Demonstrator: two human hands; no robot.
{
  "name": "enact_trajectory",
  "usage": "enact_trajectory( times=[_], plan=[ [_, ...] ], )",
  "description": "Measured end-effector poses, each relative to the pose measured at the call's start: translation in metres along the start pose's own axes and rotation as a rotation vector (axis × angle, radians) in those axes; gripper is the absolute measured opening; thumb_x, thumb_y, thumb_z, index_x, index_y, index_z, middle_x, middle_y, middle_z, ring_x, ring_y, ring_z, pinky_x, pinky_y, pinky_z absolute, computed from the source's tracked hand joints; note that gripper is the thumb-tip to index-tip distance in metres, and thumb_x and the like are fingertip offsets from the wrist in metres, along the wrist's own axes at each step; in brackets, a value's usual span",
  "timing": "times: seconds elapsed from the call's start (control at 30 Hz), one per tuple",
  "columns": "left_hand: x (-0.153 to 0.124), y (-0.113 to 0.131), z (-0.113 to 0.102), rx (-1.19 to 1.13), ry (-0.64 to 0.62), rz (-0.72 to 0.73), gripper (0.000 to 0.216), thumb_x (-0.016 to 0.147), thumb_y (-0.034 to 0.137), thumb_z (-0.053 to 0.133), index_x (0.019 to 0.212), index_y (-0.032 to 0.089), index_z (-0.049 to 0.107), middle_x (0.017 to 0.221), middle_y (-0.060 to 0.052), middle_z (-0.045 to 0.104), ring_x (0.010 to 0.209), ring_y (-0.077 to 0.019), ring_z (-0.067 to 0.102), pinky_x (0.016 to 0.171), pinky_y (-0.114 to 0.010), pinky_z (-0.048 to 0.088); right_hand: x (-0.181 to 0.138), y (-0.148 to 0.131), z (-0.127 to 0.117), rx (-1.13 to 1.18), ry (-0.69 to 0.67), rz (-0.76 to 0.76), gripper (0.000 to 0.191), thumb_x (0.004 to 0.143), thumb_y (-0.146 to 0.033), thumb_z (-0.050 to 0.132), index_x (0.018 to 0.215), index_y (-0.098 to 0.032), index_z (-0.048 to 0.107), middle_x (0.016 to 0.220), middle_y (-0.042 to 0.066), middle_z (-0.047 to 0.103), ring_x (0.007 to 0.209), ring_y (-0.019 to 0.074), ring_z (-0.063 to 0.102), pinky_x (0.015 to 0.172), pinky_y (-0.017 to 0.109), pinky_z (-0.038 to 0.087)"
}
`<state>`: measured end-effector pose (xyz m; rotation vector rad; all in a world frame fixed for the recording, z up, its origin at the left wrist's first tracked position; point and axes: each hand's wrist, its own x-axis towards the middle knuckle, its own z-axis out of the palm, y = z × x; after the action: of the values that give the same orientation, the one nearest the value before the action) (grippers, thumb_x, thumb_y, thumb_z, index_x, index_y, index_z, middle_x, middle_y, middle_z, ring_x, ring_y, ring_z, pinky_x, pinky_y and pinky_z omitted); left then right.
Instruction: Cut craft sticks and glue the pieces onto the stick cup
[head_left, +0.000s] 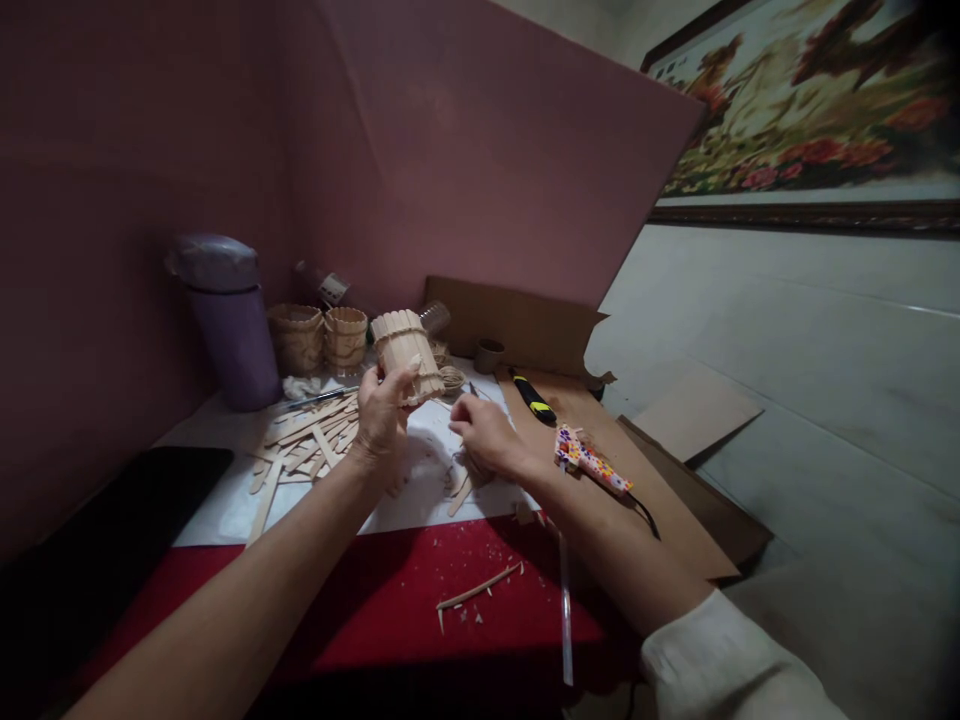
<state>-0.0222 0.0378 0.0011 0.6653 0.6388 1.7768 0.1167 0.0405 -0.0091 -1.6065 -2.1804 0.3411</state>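
Your left hand (382, 410) gripped the stick cup (409, 355) (tilted, long axis leaning up-left) above the tabletop (420, 490); your right hand (484, 435), fingers curled on something unclear, sat just right, lower.

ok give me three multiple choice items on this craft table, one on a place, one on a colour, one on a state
1. Where do the loose wooden sticks lie?
A. left of the left hand
B. on the cardboard
C. inside the flask

2. What colour is the flask?
A. green
B. purple
C. orange

3. How is the stick cup?
A. flat on the table
B. held up, tilted, in the left hand
C. stacked on another cup

Answers: 1 A, the pile spreads on the white sheet left of that hand; 2 B, its body is purple; 3 B, fingers grip it above the table.
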Motion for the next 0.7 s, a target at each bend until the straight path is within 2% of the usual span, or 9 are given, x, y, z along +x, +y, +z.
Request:
enact_trajectory(
  times=[0.07, 0.1, 0.2, 0.27, 0.47, 0.7],
  plan=[
    [-0.002, -0.001, 0.001, 0.009, -0.022, -0.023, 0.041, 0.057, 0.023, 0.076, 0.092, 0.016, 0.056, 0.081, -0.002, 0.066, 0.071, -0.0164, 0.063, 0.067, -0.031, 0.053, -0.005, 0.008, -0.009, 0.172, 0.022, 0.023, 0.011, 0.085, -0.016, 0.054, 0.091, -0.014, 0.063, 0.083, 0.006, 0.069, 0.074, 0.015, 0.065, 0.062, 0.025, 0.047],
    [-0.003, -0.002, 0.002, 0.015, -0.038, -0.044, 0.04, 0.058, 0.024, 0.076, 0.093, 0.015, 0.057, 0.081, -0.003, 0.066, 0.071, -0.0167, 0.063, 0.066, -0.031, 0.054, -0.009, 0.012, -0.013, 0.33, 0.015, 0.034, 0.01, 0.085, -0.019, 0.055, 0.09, -0.014, 0.062, 0.076, 0.003, 0.067, 0.067, 0.013, 0.064, 0.056, 0.023, 0.047],
    [-0.011, -0.004, 0.004, 0.05, -0.083, -0.14, 0.039, 0.059, 0.024, 0.075, 0.093, 0.012, 0.059, 0.08, -0.005, 0.067, 0.07, -0.0172, 0.063, 0.063, -0.03, 0.054, -0.02, 0.02, -0.024, 1.021, -0.025, 0.109, 0.022, 0.07, -0.028, 0.074, 0.083, -0.014, 0.063, 0.066, -0.002, 0.061, 0.055, 0.0097, 0.059, 0.047, 0.02, 0.044],
    [-0.017, -0.006, 0.006, 0.092, -0.119, -0.215, 0.038, 0.06, 0.025, 0.075, 0.092, 0.01, 0.06, 0.079, -0.006, 0.067, 0.067, -0.0167, 0.063, 0.061, -0.029, 0.052, -0.027, 0.02, -0.03, 1.216, -0.037, 0.146, 0.032, 0.061, -0.029, 0.082, 0.082, -0.014, 0.065, 0.066, -0.002, 0.062, 0.054, 0.0084, 0.058, 0.046, 0.019, 0.043],
    [-0.032, -0.018, 0.007, 0.118, -0.268, -0.335, 0.039, 0.062, 0.028, 0.076, 0.095, 0.012, 0.059, 0.083, -0.006, 0.067, 0.071, -0.0186, 0.065, 0.068, -0.032, 0.052, -0.035, 0.013, -0.038, 1.282, 0.057, 0.116, 0.03, 0.059, -0.03, 0.084, 0.076, -0.014, 0.065, 0.06, -0.001, 0.063, 0.053, 0.0105, 0.06, 0.043, 0.019, 0.045],
    [-0.032, -0.027, 0.005, 0.194, -0.27, -0.324, 0.042, 0.064, 0.028, 0.075, 0.101, 0.013, 0.059, 0.088, -0.007, 0.068, 0.076, -0.0201, 0.066, 0.069, -0.031, 0.05, -0.039, 0.018, -0.03, 1.281, 0.121, 0.147, 0.027, 0.06, -0.032, 0.083, 0.074, -0.015, 0.067, 0.058, -0.002, 0.062, 0.049, 0.0086, 0.056, 0.04, 0.018, 0.04]
  ],
)
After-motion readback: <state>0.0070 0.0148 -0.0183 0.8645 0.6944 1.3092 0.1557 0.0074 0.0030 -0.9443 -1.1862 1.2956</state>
